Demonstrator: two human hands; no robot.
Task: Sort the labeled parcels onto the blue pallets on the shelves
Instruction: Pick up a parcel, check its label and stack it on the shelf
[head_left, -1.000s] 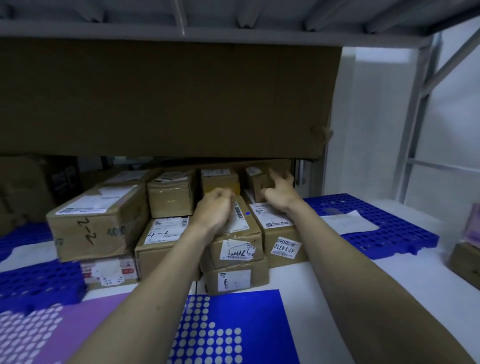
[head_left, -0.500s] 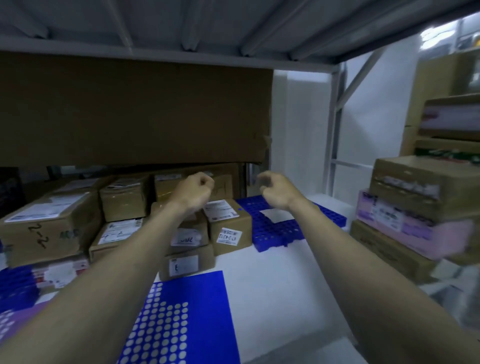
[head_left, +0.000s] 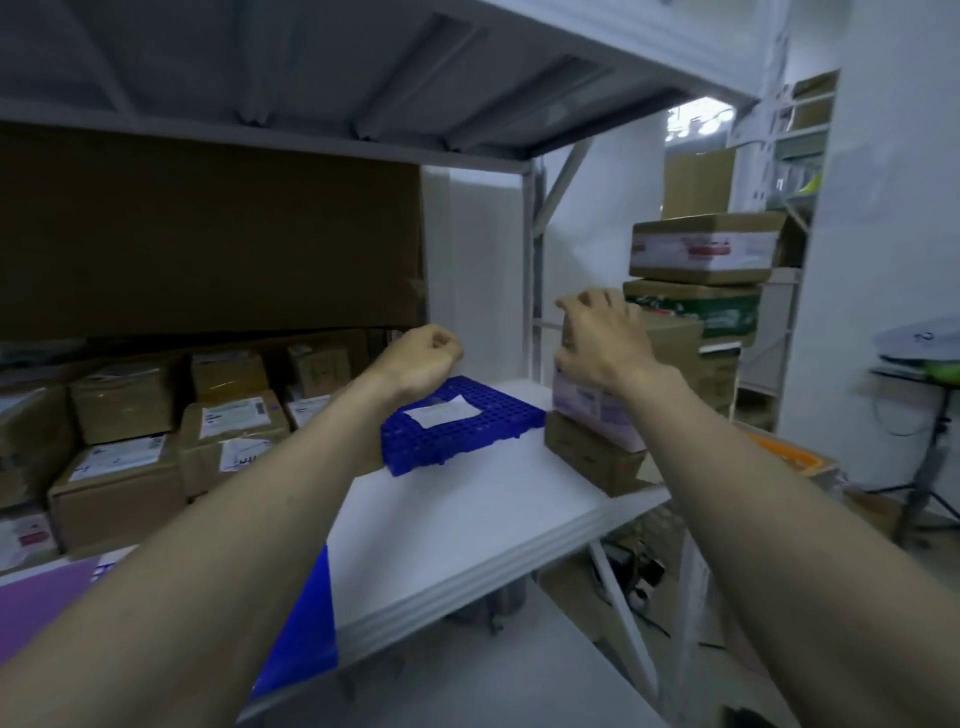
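My left hand (head_left: 423, 361) hangs in the air above the shelf, curled into a fist with nothing in it. Just beyond it lies a blue pallet (head_left: 467, 431) bearing a white sheet of paper (head_left: 441, 413). My right hand (head_left: 597, 343) is raised with spread, bent fingers in front of a stack of parcels at the shelf's right end: a purple-and-white parcel (head_left: 592, 415) on a brown box (head_left: 587, 460), with a brown box (head_left: 675, 343) behind. Whether it touches them I cannot tell. Several labeled brown parcels (head_left: 234, 431) crowd the shelf's left.
A green-printed box (head_left: 696, 306) and a red-and-white labeled box (head_left: 706, 249) top a stack farther right. A cardboard sheet (head_left: 208, 244) hangs at the back. The white shelf board (head_left: 493, 519) ends at an upright (head_left: 530, 270). A tripod (head_left: 930, 467) stands far right.
The view has swung right, away from the labeled parcels. Both hands have come off those parcels; the right hand has moved over to the stack at the shelf's right end.
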